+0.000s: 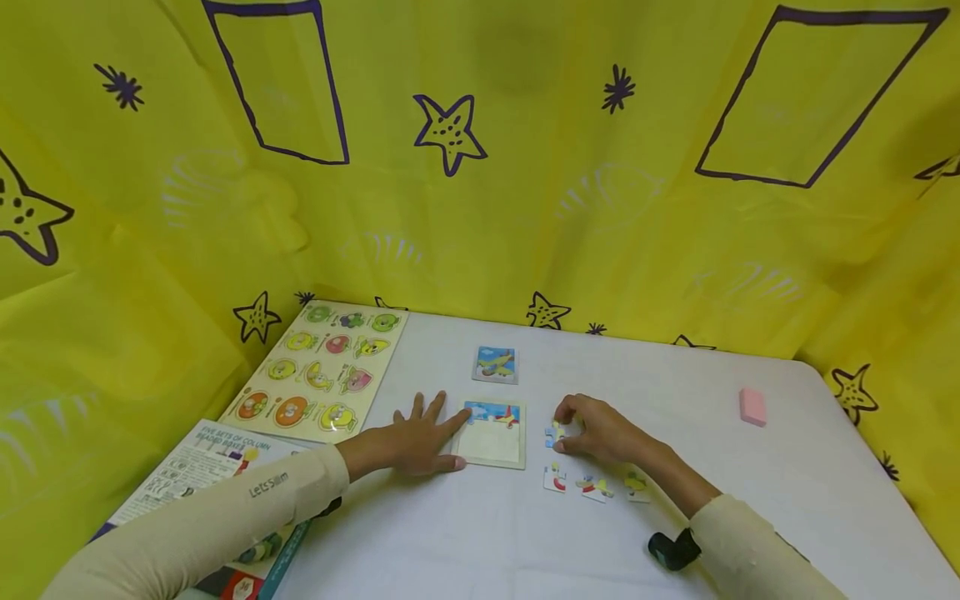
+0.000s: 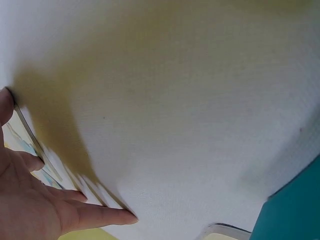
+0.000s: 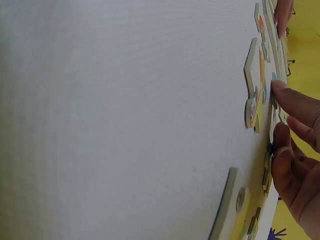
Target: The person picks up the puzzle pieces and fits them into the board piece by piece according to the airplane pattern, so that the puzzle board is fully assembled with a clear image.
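Note:
A square puzzle tray [image 1: 491, 446] lies on the white table, its top strip filled with blue-and-red picture pieces. My left hand [image 1: 420, 437] rests flat with spread fingers, thumb and index finger touching the tray's left side; the left wrist view also shows this hand [image 2: 35, 205] with fingers extended. To the right of the tray, my right hand [image 1: 600, 429] pinches a blue-and-yellow puzzle piece [image 1: 553, 435] between thumb and fingers, at the tabletop. Below it lie three loose pieces: a red-and-white one [image 1: 554, 479], a longer one [image 1: 595, 487] and a yellow-green one [image 1: 637, 485].
Behind the tray lies a small airplane picture [image 1: 495, 365]. At left are a fruit puzzle board [image 1: 309, 402] and a stack of boxes or books [image 1: 180, 467] under my left sleeve. A pink block [image 1: 752, 407] sits far right. Yellow patterned cloth [image 1: 517, 217] surrounds the table.

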A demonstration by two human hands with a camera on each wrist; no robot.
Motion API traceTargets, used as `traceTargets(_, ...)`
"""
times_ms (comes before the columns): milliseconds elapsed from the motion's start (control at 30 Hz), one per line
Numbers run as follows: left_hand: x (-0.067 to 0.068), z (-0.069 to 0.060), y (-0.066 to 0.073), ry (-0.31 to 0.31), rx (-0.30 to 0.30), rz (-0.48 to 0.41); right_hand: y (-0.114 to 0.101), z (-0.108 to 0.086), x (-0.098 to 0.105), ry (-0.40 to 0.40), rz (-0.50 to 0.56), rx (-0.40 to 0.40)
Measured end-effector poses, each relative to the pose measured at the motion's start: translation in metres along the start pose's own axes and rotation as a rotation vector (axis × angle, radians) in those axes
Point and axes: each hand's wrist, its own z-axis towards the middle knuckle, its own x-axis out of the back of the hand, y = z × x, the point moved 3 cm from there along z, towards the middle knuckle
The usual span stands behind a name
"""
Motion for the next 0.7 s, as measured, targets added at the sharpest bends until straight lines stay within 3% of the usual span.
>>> traceTargets(367,0.0005,-0.0005,0.0012,0.000,-0.005,-0.007,0.0003,-0.0014,-0.0015,-0.062,0.094,0.079)
traceTargets(700,-0.0005,0.0005,0.0002,0.007,0.000,0.002,0.0023,-0.0017,-0.0025,-0.093,0.107,0.124)
